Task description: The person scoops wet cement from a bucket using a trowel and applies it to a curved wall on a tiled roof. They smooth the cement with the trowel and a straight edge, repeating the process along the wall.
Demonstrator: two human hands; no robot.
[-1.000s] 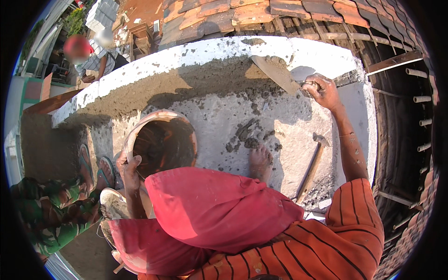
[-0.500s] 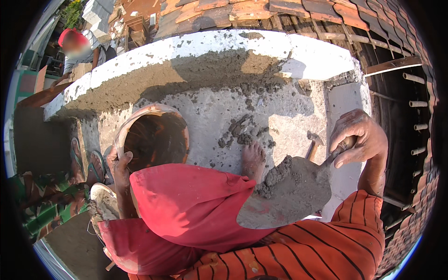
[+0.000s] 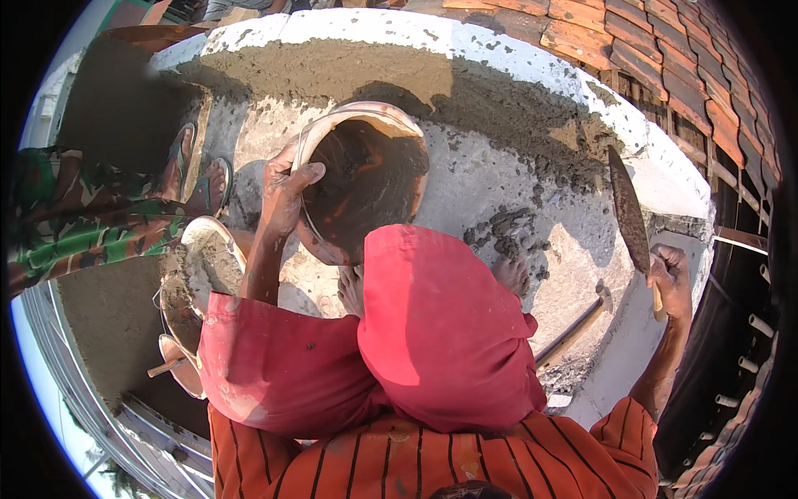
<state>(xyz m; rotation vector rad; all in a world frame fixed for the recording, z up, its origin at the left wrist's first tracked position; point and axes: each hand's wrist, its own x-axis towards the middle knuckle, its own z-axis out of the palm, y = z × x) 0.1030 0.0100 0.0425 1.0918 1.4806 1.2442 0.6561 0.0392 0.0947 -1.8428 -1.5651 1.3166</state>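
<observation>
My left hand (image 3: 287,190) grips the rim of a mortar-smeared bucket (image 3: 416,195), fingers outside and thumb over the edge. The bucket leans on the ledge in front of my knees, with only a wet grey-brown coating visible inside. Out to the right, my right hand (image 3: 672,279) is closed round the handle of a trowel (image 3: 629,212). Its blade stands nearly edge-on, pointing away from me toward the right end of the low wall (image 3: 532,108). Wet mortar covers this wall's inner face below its white top. I cannot tell whether the blade touches it.
A hammer (image 3: 575,331) lies right of my knee, near dropped mortar clumps (image 3: 507,231). More mortar-caked buckets (image 3: 179,291) stand at my left. Another person's camouflage-clad legs (image 3: 100,216) and sandalled feet are at the left. Roof tiles (image 3: 665,62) and a dark gap (image 3: 731,291) border the right.
The trowel has gone from flat beside my knee, loaded with mortar, to edge-on by the wall; no mortar heap shows on it now. The view has shifted, and my left hand still grips the bucket.
</observation>
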